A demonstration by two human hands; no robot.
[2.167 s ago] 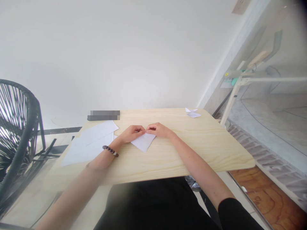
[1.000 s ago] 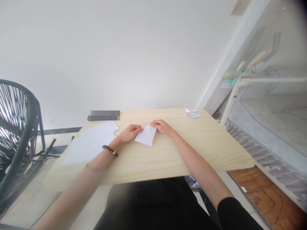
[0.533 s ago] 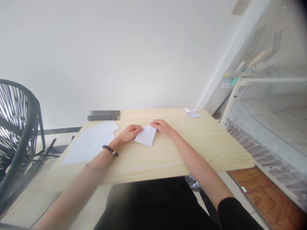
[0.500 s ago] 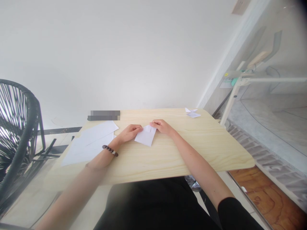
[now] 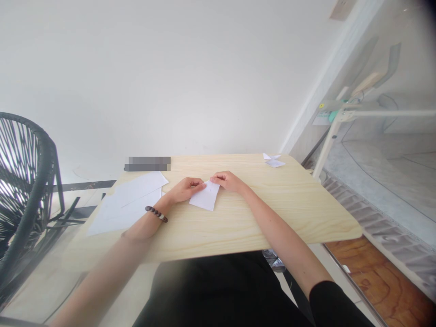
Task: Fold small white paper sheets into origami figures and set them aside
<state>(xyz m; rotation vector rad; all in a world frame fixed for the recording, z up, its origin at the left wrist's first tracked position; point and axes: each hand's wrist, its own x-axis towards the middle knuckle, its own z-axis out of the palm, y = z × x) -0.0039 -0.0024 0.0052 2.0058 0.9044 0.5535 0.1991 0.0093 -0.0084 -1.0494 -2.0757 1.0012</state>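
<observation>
A: What's on the table point(image 5: 211, 236)?

B: Large sheets point(image 5: 132, 195) lie flat along its left edge, overlapping; I'd call those unworked. A dark thing point(image 5: 146, 164) sits at the far left corner, too blurred to name.

A: And the hands?

B: Both busy over the middle of the table. The left hand point(image 5: 186, 190) pinches the small paper point(image 5: 204, 197) at its upper left, thumb on top; the right hand point(image 5: 228, 181) pinches its top corner. I can't tell whether the paper's lower edge touches the table.

A: How far along is it?

B: It's a small four-sided shape with a faint mark near the top, so I'd guess some folding is done. By the far right corner there's a folded piece point(image 5: 274, 163) with what look like raised flaps. Next to that, the one being held looks flatter, less finished to my eye.

A: Anything smaller?

B: A beaded bracelet point(image 5: 157, 214) on the left wrist.
</observation>
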